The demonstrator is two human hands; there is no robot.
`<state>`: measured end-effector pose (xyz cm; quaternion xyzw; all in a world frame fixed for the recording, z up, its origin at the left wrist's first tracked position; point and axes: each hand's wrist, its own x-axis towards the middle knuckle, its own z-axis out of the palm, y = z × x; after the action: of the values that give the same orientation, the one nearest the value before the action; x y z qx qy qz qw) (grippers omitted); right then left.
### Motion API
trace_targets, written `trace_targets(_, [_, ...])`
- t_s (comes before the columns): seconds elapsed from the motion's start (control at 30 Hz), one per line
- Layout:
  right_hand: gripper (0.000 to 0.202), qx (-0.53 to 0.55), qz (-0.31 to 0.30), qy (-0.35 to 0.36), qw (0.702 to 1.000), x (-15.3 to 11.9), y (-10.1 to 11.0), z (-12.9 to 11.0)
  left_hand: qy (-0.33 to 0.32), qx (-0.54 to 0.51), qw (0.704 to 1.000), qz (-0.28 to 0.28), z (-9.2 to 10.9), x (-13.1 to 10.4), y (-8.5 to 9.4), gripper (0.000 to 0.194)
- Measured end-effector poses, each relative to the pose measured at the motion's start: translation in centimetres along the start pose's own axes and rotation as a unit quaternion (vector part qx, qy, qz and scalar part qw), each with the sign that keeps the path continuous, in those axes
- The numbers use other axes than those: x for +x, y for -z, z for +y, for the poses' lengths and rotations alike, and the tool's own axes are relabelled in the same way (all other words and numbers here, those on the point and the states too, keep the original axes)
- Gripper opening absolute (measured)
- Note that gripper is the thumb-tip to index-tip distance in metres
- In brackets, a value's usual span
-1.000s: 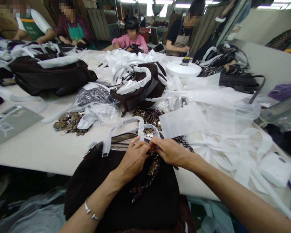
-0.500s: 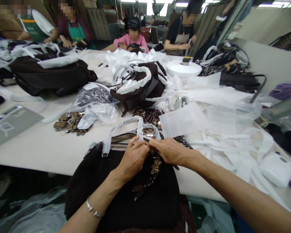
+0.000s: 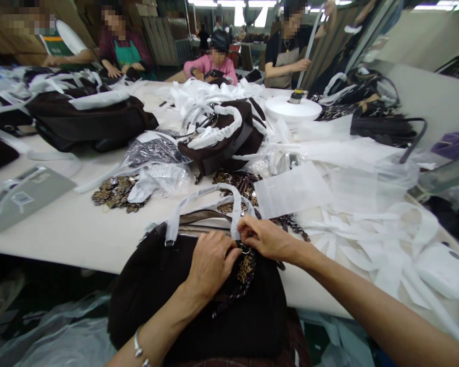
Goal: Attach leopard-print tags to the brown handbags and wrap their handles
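Observation:
A dark handbag [image 3: 156, 300] stands upright against the table edge in front of me. Its handles [image 3: 183, 204] are wrapped in white material. A leopard-print charm [image 3: 246, 268] with a braided cord hangs down the bag's front, below a small metal ring. My left hand [image 3: 213, 262] rests on the upper front of the bag, fingers curled and thumb bent in beside the top of the charm. At the foot of the right-hand handle, my right hand [image 3: 266, 238] has its fingertips pinched together just above the ring. Whatever lies between the fingers of either hand is hidden.
Leopard-print charms [image 3: 118, 192] lie in a pile at the left. Another dark bag [image 3: 229, 137] stands mid-table near a white reel [image 3: 292, 108]. White sheets [image 3: 294, 189] and loose strips [image 3: 386, 244] cover the right side. Several people work across the table.
My hands have moved slightly apart from their close grip at the handle's foot. The left has shifted a little lower. Across the table, a person now holds a white strip upright above the reel.

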<state>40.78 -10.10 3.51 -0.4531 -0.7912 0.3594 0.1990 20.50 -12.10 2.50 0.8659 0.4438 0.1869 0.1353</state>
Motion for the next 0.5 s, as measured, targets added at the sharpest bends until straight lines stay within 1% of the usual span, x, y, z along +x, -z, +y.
trace_targets(0.13, [0.027, -0.004, 0.001, -0.014, 1.000, -0.2, -0.1, -0.2, 0.038, 0.008, 0.999, -0.005, 0.5, 0.5, -0.8, 0.014])
trace_targets(0.27, [0.026, -0.014, 0.031, -0.044, 0.998, -0.5, -0.8, -0.4, 0.052, 0.029, 0.998, -0.009, 0.7, 0.7, -1.3, 0.014])
trace_targets(0.37, [0.026, -0.024, 0.054, -0.064, 0.996, -0.7, -1.4, -0.4, 0.055, 0.041, 0.998, -0.003, 0.8, 0.9, -1.6, 0.012])
trace_targets(0.5, [0.025, -0.032, 0.080, -0.079, 0.993, -0.9, -1.9, -0.3, 0.046, 0.049, 0.997, 0.022, 1.0, 1.0, -2.4, 0.011])
